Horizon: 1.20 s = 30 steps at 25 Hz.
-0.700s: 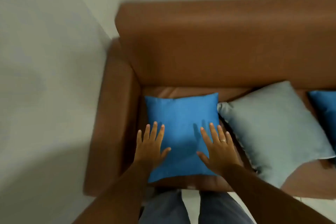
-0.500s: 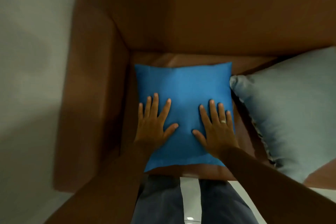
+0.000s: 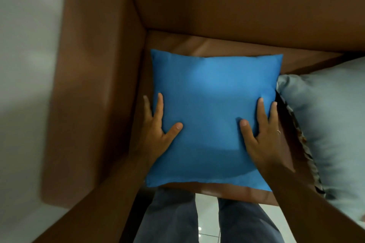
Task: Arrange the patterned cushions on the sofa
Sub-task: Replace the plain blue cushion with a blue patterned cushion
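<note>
Right now both hands are on the blue cushion (image 3: 212, 116), which lies flat on the seat of the brown sofa (image 3: 98, 85), tucked into the corner next to the armrest w/ its far edge a little short of the backrest. Left hand (image 3: 157, 136) grips the left edge: thumb pressed on the top face, index finger laid along the top near the side, the other fingers dropping off btw cushion and armrest, so can't tell how far they curl under. Right hand (image 3: 260, 140) does the same on the right edge: thumb on top, two fingers stretched along the fabric, a thin ring (image 3: 278, 131) on one finger. Fabric dents slightly under both thumbs. Cushion's front edge sits just about at the front lip of the seat. Just beside it on the right is a pale grey cushion (image 3: 327, 124), its corner touching or nearly touching the blue one; a patterned strip shows along its shadowed near side. Below the seat edge I see my legs in grey-blue trousers (image 3: 171, 221) and a bit of glossy white floor (image 3: 207, 219). Wall (image 3: 23, 65) to the left is plain, pale.
</note>
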{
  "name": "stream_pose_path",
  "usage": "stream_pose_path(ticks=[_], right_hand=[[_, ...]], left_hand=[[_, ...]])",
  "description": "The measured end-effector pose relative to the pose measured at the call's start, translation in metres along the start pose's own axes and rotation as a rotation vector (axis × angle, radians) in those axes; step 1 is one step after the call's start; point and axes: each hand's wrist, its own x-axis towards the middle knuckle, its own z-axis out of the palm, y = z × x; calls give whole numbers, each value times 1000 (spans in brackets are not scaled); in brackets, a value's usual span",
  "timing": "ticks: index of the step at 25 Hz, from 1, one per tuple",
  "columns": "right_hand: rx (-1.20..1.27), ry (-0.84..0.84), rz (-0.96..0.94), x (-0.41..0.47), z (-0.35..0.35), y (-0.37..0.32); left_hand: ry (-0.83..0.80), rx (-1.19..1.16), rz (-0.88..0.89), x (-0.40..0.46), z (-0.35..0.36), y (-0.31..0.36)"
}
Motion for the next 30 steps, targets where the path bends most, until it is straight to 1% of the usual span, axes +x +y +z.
stream_pose_path(ticks=[1,4,6,7,9,11,12,13,14,15,16,19,20,22,23,24,25,27,28,29,30], right_hand=[[34,-26,5,3,-3,1],[156,-70,107,10,-13,-4],[198,-107,104,13,-27,-17],[231,-128,89,16,-39,-25],[319,-179,99,23,-75,-45],[448,-295,129,30,-118,-66],[530,-376,150,36,-137,-76],[606,-423,185,44,-155,-86],[693,-438,233,51,-169,-93],[758,-426,267,59,-179,-99],[782,-388,292,67,-187,-103],[850,-255,260,93,-196,-116],[893,-239,254,100,-196,-122],[925,-230,287,112,-189,-125],[925,-194,300,115,-180,-125],[928,-127,285,116,-169,-122],[908,-42,250,113,-154,-118],[818,104,148,104,-121,-111],[754,148,42,98,-107,-109],[714,173,-82,92,-95,-106],[691,180,-192,88,-87,-107]], left_hand=[[-29,-24,-28,2,-1,2],[-98,-124,-56,3,-8,18],[-176,-214,-119,8,-27,33],[-231,-230,-150,17,-41,42],[-329,-182,-195,45,-81,66],[-433,-191,-283,79,-132,93],[-513,-255,-359,95,-156,105],[-611,-366,-456,107,-175,117],[-697,-495,-530,117,-191,127],[-712,-594,-569,125,-201,133],[-654,-652,-582,135,-206,135],[-377,-854,-583,159,-211,135],[-348,-909,-574,163,-211,136],[-377,-957,-544,167,-204,138],[-345,-946,-535,167,-196,140],[-253,-905,-508,166,-186,141],[-105,-837,-442,167,-173,139],[272,-713,-271,167,-150,136],[344,-741,-213,169,-142,137],[317,-853,-173,169,-137,138],[246,-996,-145,169,-131,138]])
